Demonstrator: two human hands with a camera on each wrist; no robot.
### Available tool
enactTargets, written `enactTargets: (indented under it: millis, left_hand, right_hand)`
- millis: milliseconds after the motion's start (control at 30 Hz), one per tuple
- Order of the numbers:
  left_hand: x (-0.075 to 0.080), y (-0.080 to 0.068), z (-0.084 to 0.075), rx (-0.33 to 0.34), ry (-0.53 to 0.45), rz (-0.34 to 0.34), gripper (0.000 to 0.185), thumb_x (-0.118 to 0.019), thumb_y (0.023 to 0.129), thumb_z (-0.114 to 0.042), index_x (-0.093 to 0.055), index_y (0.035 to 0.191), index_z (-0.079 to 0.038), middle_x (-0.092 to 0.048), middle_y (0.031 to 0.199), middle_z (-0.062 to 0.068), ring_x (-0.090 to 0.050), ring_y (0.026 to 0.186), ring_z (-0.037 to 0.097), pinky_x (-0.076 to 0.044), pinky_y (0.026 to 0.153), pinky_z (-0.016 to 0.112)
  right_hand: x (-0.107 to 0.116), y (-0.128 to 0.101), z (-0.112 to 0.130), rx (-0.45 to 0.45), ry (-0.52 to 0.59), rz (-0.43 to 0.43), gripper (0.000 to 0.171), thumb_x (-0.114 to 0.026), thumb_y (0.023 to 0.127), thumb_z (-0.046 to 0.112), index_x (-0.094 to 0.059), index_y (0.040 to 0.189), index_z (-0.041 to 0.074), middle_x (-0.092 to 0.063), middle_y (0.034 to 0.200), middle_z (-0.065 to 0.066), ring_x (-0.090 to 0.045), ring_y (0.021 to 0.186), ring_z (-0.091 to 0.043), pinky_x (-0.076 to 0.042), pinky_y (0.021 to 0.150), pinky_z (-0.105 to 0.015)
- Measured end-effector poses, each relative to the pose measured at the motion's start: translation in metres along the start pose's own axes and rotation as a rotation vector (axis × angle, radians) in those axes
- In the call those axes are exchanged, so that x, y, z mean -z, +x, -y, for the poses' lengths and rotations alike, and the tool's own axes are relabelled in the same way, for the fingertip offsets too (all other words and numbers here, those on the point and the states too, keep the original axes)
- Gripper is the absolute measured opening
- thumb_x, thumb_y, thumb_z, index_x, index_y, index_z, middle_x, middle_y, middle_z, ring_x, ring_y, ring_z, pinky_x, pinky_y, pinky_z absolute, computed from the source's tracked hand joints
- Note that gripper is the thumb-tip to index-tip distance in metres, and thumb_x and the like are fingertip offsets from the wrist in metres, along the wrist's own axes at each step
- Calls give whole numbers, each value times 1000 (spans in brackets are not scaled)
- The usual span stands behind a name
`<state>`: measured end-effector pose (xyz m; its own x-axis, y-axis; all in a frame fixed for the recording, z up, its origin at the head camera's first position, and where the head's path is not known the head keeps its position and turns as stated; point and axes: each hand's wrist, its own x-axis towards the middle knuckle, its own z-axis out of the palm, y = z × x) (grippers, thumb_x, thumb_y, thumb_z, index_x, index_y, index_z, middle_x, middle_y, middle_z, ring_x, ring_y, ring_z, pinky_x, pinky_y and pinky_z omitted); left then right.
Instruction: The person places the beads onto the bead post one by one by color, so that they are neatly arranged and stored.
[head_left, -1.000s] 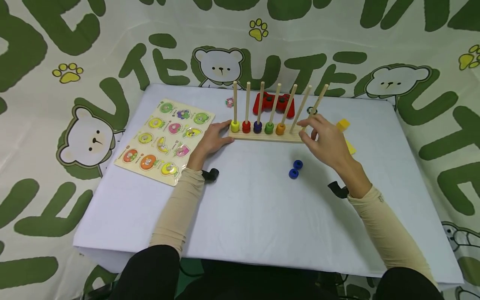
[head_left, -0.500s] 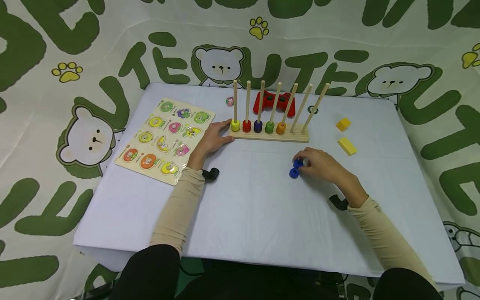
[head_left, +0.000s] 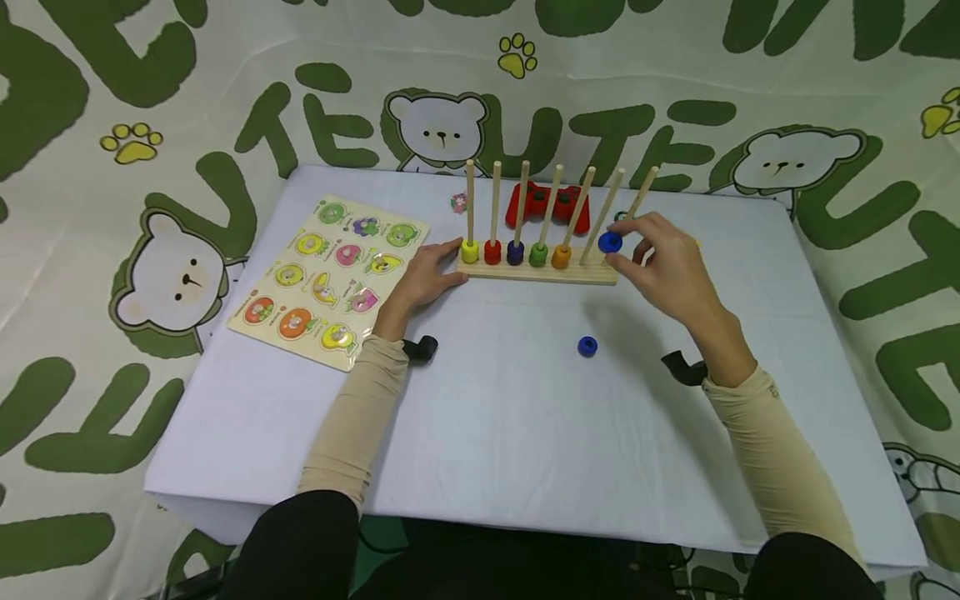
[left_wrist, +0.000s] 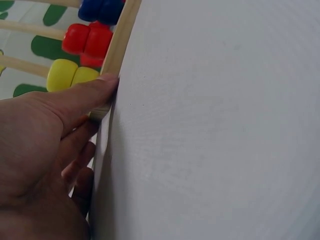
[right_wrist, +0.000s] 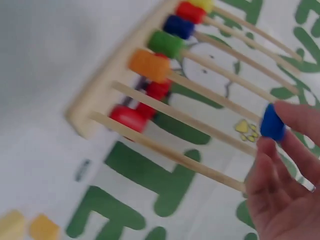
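Left hand [head_left: 423, 279] lies flat, fingers straight, bracing the wooden seven-peg rack [head_left: 536, 271]; five pegs carry one bead each. Right hand [head_left: 663, 267] pinches a blue wooden bead [head_left: 610, 242] beside the sixth peg; another blue bead [head_left: 587, 347] waits on the table

A blue ring [head_left: 610, 242] is pinched by the right hand [head_left: 663, 265] beside the bare pegs at the right end of the wooden peg rack [head_left: 537, 271], whose left end is touched by the left hand [head_left: 424, 277]; a second blue ring [head_left: 587, 346] is left mid-table
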<state>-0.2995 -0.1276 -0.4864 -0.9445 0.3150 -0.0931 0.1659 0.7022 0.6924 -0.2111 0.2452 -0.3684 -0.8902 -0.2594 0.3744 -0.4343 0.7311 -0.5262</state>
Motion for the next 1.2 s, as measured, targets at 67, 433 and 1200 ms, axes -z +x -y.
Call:
enactTargets:
  millis: [67, 433, 1200]
  left_hand:
    - [1, 1, 1, -2, 0, -3, 74, -76, 101, -25, -41, 166, -12, -42, 169, 16, -32, 159, 37, -22, 134, 50]
    - [0, 1, 4, 2, -16, 1, 74, -76, 100, -25, -42, 165, -12, -42, 169, 18, -32, 159, 38, -22, 134, 50]
    - [1, 2, 4, -5, -16, 1, 75, -76, 100, -25, -42, 165, -13, -44, 168, 14, -32, 159, 36, -23, 133, 50]
  right_hand:
    - [6, 10, 5, 20, 9, -98, 36, -80, 95, 5, -72, 130, 0, -70, 119, -19, -64, 82, -28, -41, 67, -10]
    - [6, 48, 8, 19, -2, -320, 34, -76, 99, 11, -72, 132, 0, -65, 121, -23, -56, 78, -12, -41, 69, -12]
    - [2, 45, 5, -54, 24, -341, 43, -74, 100, 18, -69, 141, 5, -61, 141, -16, -62, 83, -21, -43, 76, -14]
